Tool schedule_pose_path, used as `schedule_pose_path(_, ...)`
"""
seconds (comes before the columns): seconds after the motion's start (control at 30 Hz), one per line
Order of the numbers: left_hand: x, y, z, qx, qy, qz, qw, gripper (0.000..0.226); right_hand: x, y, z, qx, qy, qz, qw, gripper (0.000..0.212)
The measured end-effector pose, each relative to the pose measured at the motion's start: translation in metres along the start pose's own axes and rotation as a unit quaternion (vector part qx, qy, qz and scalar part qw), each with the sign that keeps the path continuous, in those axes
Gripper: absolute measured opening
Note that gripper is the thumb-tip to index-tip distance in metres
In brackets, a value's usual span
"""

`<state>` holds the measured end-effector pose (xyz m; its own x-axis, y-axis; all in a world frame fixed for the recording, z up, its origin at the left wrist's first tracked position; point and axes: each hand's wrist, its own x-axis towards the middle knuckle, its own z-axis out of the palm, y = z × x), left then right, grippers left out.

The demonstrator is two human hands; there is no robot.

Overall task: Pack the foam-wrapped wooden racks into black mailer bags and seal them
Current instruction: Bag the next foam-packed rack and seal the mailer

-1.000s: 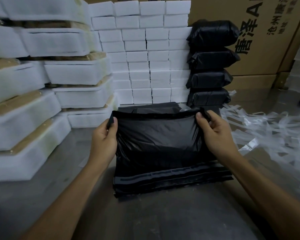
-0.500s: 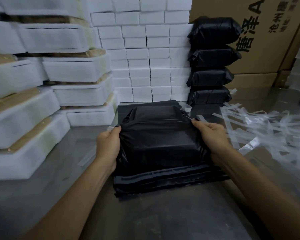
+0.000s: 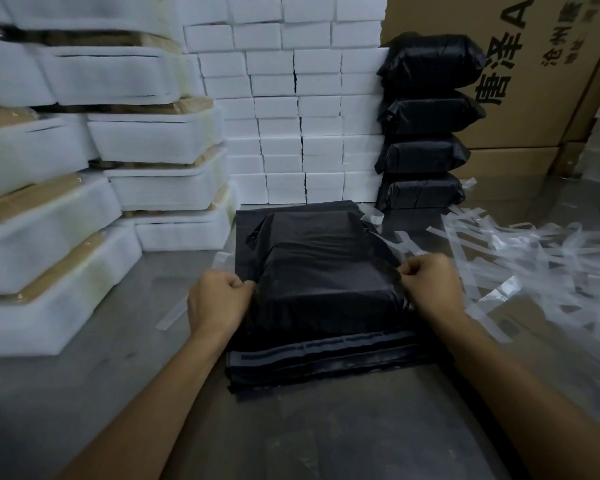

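The left hand (image 3: 219, 299) and right hand (image 3: 430, 282) each have their fingers curled tight, pinching the near corners of a filled black mailer bag (image 3: 326, 268) stretched between them. The bag lies on a stack of flat mailer bags (image 3: 319, 358) on the worktop (image 3: 125, 393). Beyond the right fingers stand four sealed black parcels (image 3: 426, 133); foam-wrapped racks (image 3: 49, 209) are piled beyond the left fingers.

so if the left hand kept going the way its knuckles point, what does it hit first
Probably the filled black plastic mailer bag that the left hand already grips at its edge; its knuckles face right, into the bag's side. Depth is hard to judge.
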<state>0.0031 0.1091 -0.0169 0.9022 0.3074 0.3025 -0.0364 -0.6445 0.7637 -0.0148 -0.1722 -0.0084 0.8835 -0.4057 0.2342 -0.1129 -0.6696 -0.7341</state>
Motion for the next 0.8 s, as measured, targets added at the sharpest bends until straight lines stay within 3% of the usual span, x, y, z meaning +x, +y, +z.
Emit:
schedule_pose_path(0.13,0.001,0.012,-0.014,-0.055,0.114,0.024,0.992,0.043,0.0,-0.007,-0.012,0.052,0.059,-0.026,0.997,0.014)
schedule_pose_path(0.23,-0.007,0.036,-0.027,-0.131,0.167,0.182,0.96,0.034,-0.007,-0.024,-0.022,0.025,0.136,-0.13,0.982,0.025)
schedule_pose_path(0.3,-0.018,0.054,-0.027,-0.114,0.125,0.29,0.942,0.02,-0.017,-0.037,-0.023,-0.06,0.194,-0.252,0.946,0.028)
schedule_pose_path(0.4,-0.031,0.062,-0.011,0.02,-0.008,0.352,0.936,0.035,-0.033,-0.053,-0.021,-0.073,0.213,-0.35,0.909,0.032)
schedule_pose_path(0.47,-0.035,0.061,-0.002,0.095,-0.081,0.341,0.932,0.042,-0.044,-0.06,-0.016,-0.085,0.186,-0.401,0.893,0.03)
schedule_pose_path(0.57,-0.034,0.058,0.004,0.123,-0.102,0.331,0.93,0.044,-0.055,-0.065,0.001,-0.123,0.04,-0.442,0.888,0.033)
schedule_pose_path(0.67,-0.031,0.057,0.005,0.132,-0.112,0.325,0.93,0.046,-0.054,-0.068,0.011,-0.128,-0.052,-0.367,0.92,0.042)
schedule_pose_path(0.8,-0.03,0.053,0.006,0.074,-0.111,0.268,0.954,0.045,-0.043,-0.065,0.01,-0.073,-0.091,-0.254,0.96,0.05)
